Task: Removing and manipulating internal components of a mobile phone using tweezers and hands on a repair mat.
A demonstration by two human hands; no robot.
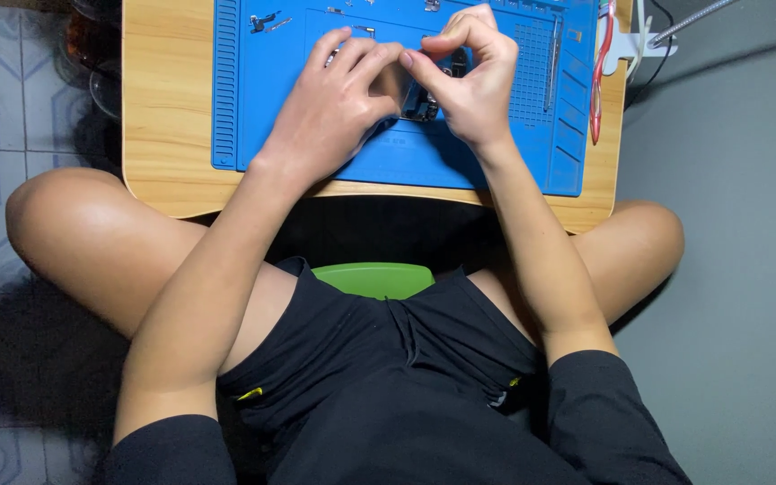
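Phone (421,101), opened and dark, lies mid-mat under both hands. Left hand (339,103) presses flat on it, fingers together; right hand (469,76) pinches narrowly at its top edge. Blue mat (316,148) covers a wooden table (159,135); red-handled tool (596,81) lies at right.

No packages, labels or signs in view, possibly a small device screen hidden under the hands

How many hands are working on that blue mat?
2. The left hand rests on the blue rubber mat; the right hand pinches at a small dark device between them, mostly hidden.
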